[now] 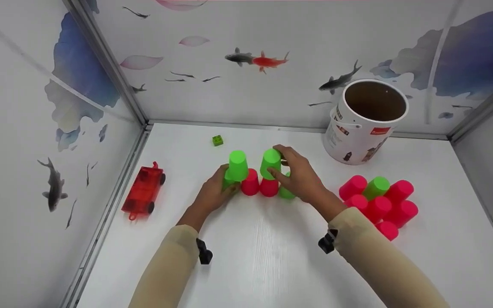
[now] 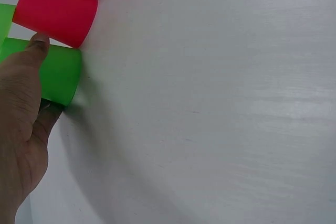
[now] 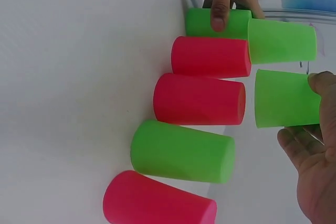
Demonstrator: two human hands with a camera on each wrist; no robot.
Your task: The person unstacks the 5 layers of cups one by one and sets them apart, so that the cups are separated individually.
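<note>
1. Presently, left of centre in the head view: left hand [image 1: 213, 193] grips the green end cup [image 2: 60, 74], beneath a green upper cup [image 1: 238, 166].
2. Centre: right hand [image 1: 302, 177] pinches a raised green cup [image 1: 270, 164], just above the pink cups [image 1: 268, 188].
3. Step, as judged: second-tier placement; next move calls for level lowering.

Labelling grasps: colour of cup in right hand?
Green. The cup in the right hand shows best in the right wrist view.

White bucket [image 1: 363, 139]: carried printed labels, none of them legible.
Red label [image 1: 380, 131]: stood on the bucket's wall below the rim, its marking too small to read.
Readable words or numbers: none could be made out.
</note>
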